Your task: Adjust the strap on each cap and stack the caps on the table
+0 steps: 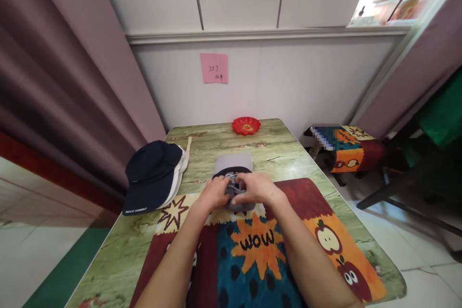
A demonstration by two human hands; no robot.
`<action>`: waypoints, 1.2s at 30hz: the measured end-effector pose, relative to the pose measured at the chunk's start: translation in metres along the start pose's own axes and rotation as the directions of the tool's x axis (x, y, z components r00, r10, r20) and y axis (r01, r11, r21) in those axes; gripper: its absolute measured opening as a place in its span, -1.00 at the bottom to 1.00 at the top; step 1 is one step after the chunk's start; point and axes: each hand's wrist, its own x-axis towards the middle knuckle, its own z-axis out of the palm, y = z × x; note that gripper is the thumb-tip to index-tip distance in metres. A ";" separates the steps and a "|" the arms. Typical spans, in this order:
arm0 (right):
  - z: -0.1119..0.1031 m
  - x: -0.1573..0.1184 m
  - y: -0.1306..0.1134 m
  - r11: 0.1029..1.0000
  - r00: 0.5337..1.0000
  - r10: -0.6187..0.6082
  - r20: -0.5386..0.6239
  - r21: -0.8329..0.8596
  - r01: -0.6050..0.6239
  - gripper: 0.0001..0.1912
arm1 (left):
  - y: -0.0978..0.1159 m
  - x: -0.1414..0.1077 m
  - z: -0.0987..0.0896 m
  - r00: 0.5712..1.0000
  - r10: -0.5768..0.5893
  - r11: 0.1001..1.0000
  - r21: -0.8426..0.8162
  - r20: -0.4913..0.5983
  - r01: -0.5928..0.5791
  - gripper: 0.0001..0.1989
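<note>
A grey cap lies near the middle of the table with its brim towards the wall. Its inside appears to face up, and a dark band runs along the base of the brim. My left hand has its fingers curled on the cap's left edge. On the other side, my right hand bends its thumb and fingers round the right edge, partly over the opening. Both hands cover much of the crown. At the table's left edge, a navy cap rests on a white cap.
A patterned mat covers the near part of the wood-look table. By the wall stands a red scalloped dish. A pink note sticks to the wall. Curtains hang left; a cloth-covered stool stands right.
</note>
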 end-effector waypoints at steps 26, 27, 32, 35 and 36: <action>-0.027 0.030 -0.003 0.541 0.970 0.229 -0.076 0.839 -0.062 -0.63 | 0.016 0.021 -0.038 0.957 -0.209 0.600 -0.799 -0.201 -0.037 -0.71; -0.029 0.029 -0.005 0.545 0.969 0.231 -0.088 0.837 -0.054 -0.64 | 0.019 0.019 -0.040 0.954 -0.214 0.584 -0.810 -0.208 -0.046 -0.72; -0.033 0.027 -0.012 0.533 0.951 0.273 -0.148 0.846 -0.021 -0.71 | 0.031 0.014 -0.045 0.937 -0.220 0.517 -0.847 -0.271 -0.124 -0.80; -0.031 0.027 -0.018 0.537 0.949 0.277 -0.151 0.843 -0.022 -0.75 | 0.034 0.013 -0.045 0.931 -0.201 0.513 -0.842 -0.305 -0.165 -0.81; -0.029 0.027 -0.020 0.538 0.951 0.271 -0.147 0.843 -0.023 -0.76 | 0.035 0.012 -0.045 0.931 -0.187 0.518 -0.837 -0.313 -0.177 -0.82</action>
